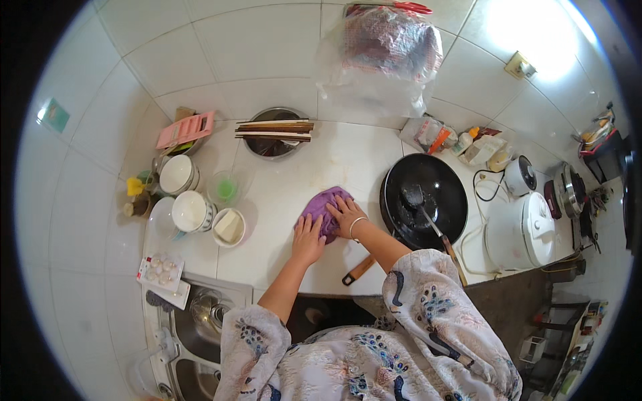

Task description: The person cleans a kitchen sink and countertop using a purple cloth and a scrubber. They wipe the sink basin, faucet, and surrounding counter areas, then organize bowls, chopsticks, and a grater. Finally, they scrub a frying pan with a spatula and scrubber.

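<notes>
A bunched purple cloth (324, 203) lies on the white countertop (274, 200) in front of me. My left hand (309, 237) rests on its near left part, fingers stretched out. On its right side my right hand (348, 215) presses down with fingers spread; a light bangle circles that wrist. Both palms hide part of the cloth. Just right of my right hand stands a black wok (438, 177) with a long-handled spatula (433, 227) in it. The wok's wooden handle (359, 270) points toward me, below my right forearm.
Left stand stacked bowls (179, 175), a small bowl with a pale block (229, 227), and a sink (200, 334). Chopsticks lie across a metal basin (275, 113) at the back. Right are a rice cooker (525, 230) and cords; a plastic bag (384, 60) hangs on the wall.
</notes>
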`<state>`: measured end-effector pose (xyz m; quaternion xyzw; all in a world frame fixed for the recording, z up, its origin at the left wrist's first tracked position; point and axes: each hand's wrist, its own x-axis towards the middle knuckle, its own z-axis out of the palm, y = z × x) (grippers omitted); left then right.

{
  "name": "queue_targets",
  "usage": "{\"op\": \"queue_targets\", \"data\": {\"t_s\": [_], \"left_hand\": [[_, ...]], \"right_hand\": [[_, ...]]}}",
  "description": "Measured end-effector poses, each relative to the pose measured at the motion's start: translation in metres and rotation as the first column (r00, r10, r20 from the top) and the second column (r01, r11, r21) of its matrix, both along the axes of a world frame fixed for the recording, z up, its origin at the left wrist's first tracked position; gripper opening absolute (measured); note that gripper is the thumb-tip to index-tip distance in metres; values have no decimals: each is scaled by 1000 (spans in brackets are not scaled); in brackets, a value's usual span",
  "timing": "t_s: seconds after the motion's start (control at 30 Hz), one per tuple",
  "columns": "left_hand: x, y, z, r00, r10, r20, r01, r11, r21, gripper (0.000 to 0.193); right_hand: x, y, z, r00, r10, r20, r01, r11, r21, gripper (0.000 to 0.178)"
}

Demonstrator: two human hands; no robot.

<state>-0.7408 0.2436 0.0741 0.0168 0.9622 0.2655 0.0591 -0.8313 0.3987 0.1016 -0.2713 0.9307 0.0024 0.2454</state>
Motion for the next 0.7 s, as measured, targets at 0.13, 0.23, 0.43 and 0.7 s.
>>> {"op": "queue_targets", "data": {"t_s": [0.13, 0.23, 0.43, 0.7], "left_hand": [[-83, 10, -18, 989, -75, -128, 60, 991, -117, 58], [-152, 8, -29, 983, -95, -154, 74, 988, -136, 56], [-268, 30, -36, 963, -188, -193, 163, 977, -139, 55], [-298, 105, -32, 970, -226, -94, 226, 974, -8, 48]], "right_hand": [[-65, 10, -7, 990, -123, -67, 122, 992, -19, 79], [-121, 9, -17, 979, -188, -83, 183, 982, -55, 78], [-221, 41, -23, 945, -289, -154, 285, 957, -46, 72], [-254, 81, -16, 877, -479, -42, 474, 847, 240, 62]]}}
